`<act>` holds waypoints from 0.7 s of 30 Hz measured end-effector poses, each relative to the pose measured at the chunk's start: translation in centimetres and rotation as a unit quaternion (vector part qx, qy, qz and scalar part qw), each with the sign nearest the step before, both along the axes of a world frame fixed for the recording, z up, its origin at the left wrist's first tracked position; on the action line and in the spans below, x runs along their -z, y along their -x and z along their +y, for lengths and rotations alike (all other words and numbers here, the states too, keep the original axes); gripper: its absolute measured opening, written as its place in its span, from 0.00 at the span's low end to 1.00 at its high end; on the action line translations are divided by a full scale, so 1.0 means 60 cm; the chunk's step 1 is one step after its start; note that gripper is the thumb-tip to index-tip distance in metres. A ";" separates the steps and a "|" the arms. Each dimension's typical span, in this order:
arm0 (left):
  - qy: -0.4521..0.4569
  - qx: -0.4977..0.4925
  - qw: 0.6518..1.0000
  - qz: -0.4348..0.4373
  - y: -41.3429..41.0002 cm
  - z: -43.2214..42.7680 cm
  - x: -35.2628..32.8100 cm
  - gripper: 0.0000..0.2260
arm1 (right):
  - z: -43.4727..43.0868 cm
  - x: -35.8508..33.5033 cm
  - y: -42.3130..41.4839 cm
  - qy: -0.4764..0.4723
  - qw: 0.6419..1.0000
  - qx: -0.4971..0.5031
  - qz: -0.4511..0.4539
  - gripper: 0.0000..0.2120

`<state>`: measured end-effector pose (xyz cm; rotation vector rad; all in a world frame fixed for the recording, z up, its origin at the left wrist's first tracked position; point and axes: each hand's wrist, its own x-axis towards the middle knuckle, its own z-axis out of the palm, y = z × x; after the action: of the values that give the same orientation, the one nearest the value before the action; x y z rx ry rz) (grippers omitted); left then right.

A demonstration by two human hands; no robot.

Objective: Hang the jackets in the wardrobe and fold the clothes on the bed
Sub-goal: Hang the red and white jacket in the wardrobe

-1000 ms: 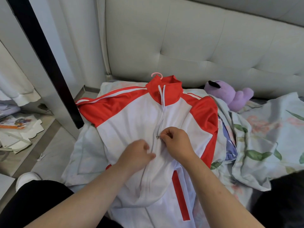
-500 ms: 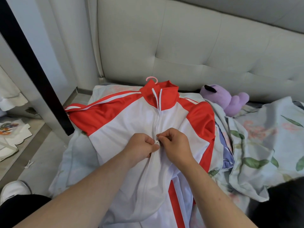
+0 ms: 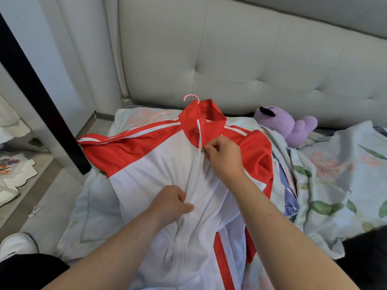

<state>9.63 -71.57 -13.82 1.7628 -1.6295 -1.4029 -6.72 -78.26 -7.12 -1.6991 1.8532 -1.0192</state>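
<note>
Headboard (image 3: 251,49): pale, padded and tufted; it fills the upper half of your view, from the centre to the right edge.
Bedding (image 3: 339,176): a floral cover lies rumpled across the right side, with a matching pillow under the garment at centre left.
Jacket (image 3: 155,176): the red and white jacket lies front up in the middle of the frame, on the bedding. Its collar points toward the headboard and its hem runs off the bottom edge. One red sleeve stretches toward the left, and the front is closed up to the base of the collar.
Left hand (image 3: 171,203): at lower centre, your fingers are curled and your thumb pinches a fold of white fabric just left of the zip line.
Right hand (image 3: 225,155): just above centre, your fingers are curled tight, pinching the jacket front at the base of the collar, fingertips right against the slider.
Plush toy (image 3: 293,126): purple, lying at the foot of the headboard, right of the collar and apart from it.
Hanger hook (image 3: 189,97): pink, it pokes out above the collar.
Zipper slider (image 3: 202,151): small and metal, it sits where the red collar meets the white chest, with open teeth above it.
</note>
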 end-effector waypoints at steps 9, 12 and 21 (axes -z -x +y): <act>0.231 -0.048 0.966 -0.109 0.040 -0.079 -0.073 0.13 | -0.001 0.052 0.016 -0.038 0.992 0.019 -0.120 0.10; 0.345 0.036 0.900 -0.264 0.041 -0.116 -0.072 0.30 | -0.002 0.058 0.017 -0.038 0.991 0.018 -0.127 0.10; 0.257 0.141 0.889 -0.351 0.023 -0.151 0.003 0.52 | -0.013 0.076 0.007 -0.049 0.995 0.020 -0.079 0.08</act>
<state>8.28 -80.64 -14.03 1.8345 -2.4123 -0.3041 -7.16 -79.06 -11.66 -1.4866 1.8098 -1.0301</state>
